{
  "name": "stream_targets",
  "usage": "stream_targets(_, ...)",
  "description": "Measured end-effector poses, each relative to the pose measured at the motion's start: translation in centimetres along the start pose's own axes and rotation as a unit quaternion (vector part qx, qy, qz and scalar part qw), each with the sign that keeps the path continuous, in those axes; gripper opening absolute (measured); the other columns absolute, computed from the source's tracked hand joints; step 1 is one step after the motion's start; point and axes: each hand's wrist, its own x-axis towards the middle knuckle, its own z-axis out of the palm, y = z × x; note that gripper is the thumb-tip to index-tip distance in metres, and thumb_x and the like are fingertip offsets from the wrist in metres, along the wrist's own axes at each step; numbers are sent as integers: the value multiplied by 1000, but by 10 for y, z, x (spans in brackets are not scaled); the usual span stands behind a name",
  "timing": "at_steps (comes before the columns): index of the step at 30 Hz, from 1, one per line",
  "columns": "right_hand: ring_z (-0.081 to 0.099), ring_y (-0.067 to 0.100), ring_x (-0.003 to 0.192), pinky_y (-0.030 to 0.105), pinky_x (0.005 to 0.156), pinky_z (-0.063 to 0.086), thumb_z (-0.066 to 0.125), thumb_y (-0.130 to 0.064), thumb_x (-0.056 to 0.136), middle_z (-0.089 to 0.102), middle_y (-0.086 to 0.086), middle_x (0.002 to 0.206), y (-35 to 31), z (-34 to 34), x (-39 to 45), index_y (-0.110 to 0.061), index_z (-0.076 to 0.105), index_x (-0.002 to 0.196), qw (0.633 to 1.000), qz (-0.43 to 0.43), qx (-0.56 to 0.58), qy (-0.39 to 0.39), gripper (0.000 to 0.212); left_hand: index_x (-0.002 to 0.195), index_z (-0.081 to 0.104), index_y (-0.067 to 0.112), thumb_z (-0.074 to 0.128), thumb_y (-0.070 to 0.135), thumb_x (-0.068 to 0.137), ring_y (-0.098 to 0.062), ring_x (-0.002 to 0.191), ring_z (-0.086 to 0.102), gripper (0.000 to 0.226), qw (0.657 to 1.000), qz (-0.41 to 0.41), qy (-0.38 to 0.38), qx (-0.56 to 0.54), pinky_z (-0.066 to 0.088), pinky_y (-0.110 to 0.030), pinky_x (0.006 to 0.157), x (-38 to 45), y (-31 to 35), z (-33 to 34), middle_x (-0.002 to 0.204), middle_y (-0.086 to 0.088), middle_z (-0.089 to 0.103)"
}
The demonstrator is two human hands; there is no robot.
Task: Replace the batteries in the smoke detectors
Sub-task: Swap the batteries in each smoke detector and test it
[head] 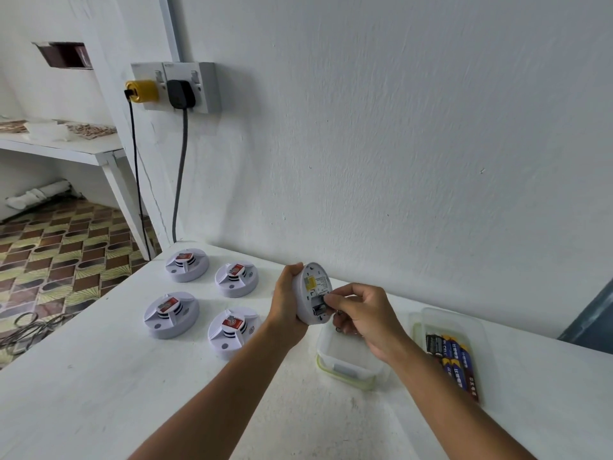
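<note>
My left hand [288, 302] grips a white round smoke detector [311, 287] above the table, tilted on edge with its back side and yellow label facing me. My right hand [361, 313] has its thumb and forefinger curled at the open battery compartment [320, 308], pinching something small and dark there; I cannot tell what it is. Several other white smoke detectors with red labels lie face up on the table to the left, one of them at the near middle [234, 332].
A clear plastic tub [345, 366] with a green-edged lid sits under my right hand. To the right, a shallow clear tray [441, 318] holds several dark blue and yellow batteries [459, 360]. The white wall runs just behind the table. Wall sockets with two plugs hang at the upper left.
</note>
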Motion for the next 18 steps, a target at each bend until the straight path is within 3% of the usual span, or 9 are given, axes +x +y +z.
stream_targets(5,57,18,47,28,52,48,77,-18,80,65,7,55,-2,8,-4,-6,75,81,997,-50,-54,37,12,122,57,0,56,44,80,-29,73,59,61,999,9,35,-6,52,-33,56,0,-2,4,93,-17,56)
stream_targets(8,69,16,58,16,54,48,76,-17,82,73,6,70,-9,11,-9,-9,76,94,994,-63,-92,8,14,124,55,-1,63,45,66,-30,74,58,74,999,2,32,-30,51,-35,54,-1,0,5,96,-18,53)
stream_targets(11,73,12,74,8,59,46,69,-11,87,75,5,90,-14,6,-10,-10,72,108,994,-32,-90,-43,21,122,55,2,58,44,80,-32,78,59,60,999,-4,18,-33,52,-37,53,-1,1,4,97,-18,55)
stream_targets(15,72,9,88,8,66,47,62,-12,93,73,2,104,-11,1,-9,-11,64,123,988,2,-116,-102,30,112,58,6,45,42,90,-29,73,57,45,1000,-13,1,-4,49,-34,58,-1,-1,0,83,-14,56)
stream_targets(18,71,10,84,14,68,48,68,-15,89,74,2,98,-7,-1,-7,-14,68,117,989,-10,-123,-76,28,104,58,6,43,42,90,-27,71,54,41,1000,-15,-5,2,43,-34,65,-4,-1,2,81,-13,54)
